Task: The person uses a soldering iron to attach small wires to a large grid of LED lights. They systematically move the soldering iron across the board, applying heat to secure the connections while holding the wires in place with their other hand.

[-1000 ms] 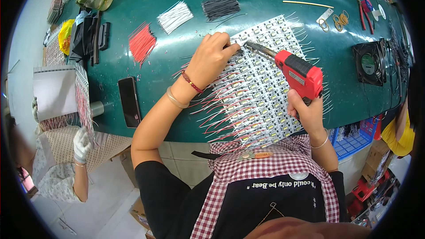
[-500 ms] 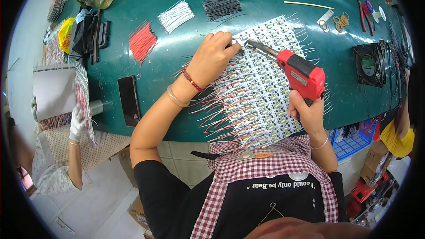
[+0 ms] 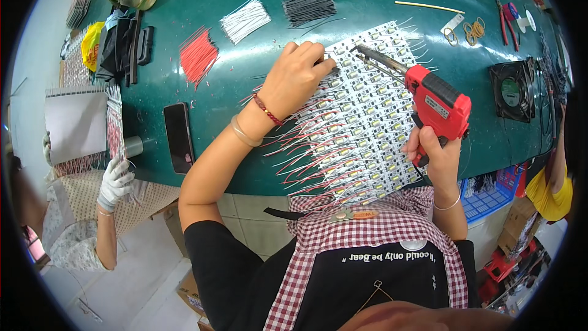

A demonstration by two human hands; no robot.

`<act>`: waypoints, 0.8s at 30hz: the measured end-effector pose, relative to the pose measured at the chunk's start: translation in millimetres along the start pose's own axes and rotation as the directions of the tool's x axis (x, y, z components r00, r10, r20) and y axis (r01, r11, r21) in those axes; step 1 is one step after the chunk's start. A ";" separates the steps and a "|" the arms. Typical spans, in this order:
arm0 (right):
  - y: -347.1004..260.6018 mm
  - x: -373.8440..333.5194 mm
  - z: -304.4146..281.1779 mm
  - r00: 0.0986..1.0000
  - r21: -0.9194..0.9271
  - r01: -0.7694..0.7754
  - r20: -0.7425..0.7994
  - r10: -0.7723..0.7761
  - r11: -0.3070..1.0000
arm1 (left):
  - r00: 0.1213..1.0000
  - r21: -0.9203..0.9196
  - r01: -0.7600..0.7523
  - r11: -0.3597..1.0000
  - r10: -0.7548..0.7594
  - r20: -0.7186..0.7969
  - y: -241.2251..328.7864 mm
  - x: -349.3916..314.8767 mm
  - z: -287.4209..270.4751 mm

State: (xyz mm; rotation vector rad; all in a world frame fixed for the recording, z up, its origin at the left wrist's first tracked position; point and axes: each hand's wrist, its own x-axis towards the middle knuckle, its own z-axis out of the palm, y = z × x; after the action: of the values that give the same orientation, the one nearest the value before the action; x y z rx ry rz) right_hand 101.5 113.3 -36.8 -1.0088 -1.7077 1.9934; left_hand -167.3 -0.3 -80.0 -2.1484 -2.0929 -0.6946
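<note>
In front of me a panel of white LED circuit boards (image 3: 373, 141) lies slanted on the green table, with red and white wires trailing from its left edge. My right hand (image 3: 438, 150) is wrapped round the handle of a red and black soldering gun (image 3: 436, 103). The gun's metal tip is over the upper part of the panel, a little right of my left fingers. My left hand (image 3: 297, 76) rests at the panel's upper left edge, fingers pinched together. A small dark bit shows at the fingertips, but what they hold is hidden.
Beyond the panel lie piles of red wires (image 3: 198, 58), white wires (image 3: 245, 21) and black wires (image 3: 309, 7). A phone (image 3: 178, 138) is left of my arm; a fan (image 3: 513, 91) stands at right. A co-worker's gloved hand (image 3: 115, 182) holds wired strips at left.
My right hand has moved the soldering gun to the right, drawing its tip away from my left fingers. My left hand has barely moved. The co-worker's gloved hand has come lower.
</note>
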 end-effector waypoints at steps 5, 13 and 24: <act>1.3 0.4 -1.6 0.998 0.022 -0.056 -0.004 0.057 0.998 | 1.000 0.016 -0.010 1.000 0.010 0.002 -0.7 1.2 -0.1; 8.3 5.4 10.6 1.000 0.013 -0.030 -0.006 0.031 0.999 | 1.000 -0.013 -0.017 1.000 0.017 -0.004 -1.2 1.3 2.0; 4.7 3.9 8.6 0.999 -0.004 -0.041 -0.027 0.041 0.999 | 1.000 -0.015 -0.015 1.000 0.015 0.001 -1.5 0.8 2.0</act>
State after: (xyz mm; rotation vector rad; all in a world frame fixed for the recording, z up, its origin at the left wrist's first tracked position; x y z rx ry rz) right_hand 93.7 108.5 -42.2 -1.0753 -1.6914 1.9933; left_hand -168.2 1.2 -81.9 -2.1706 -2.0763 -0.7104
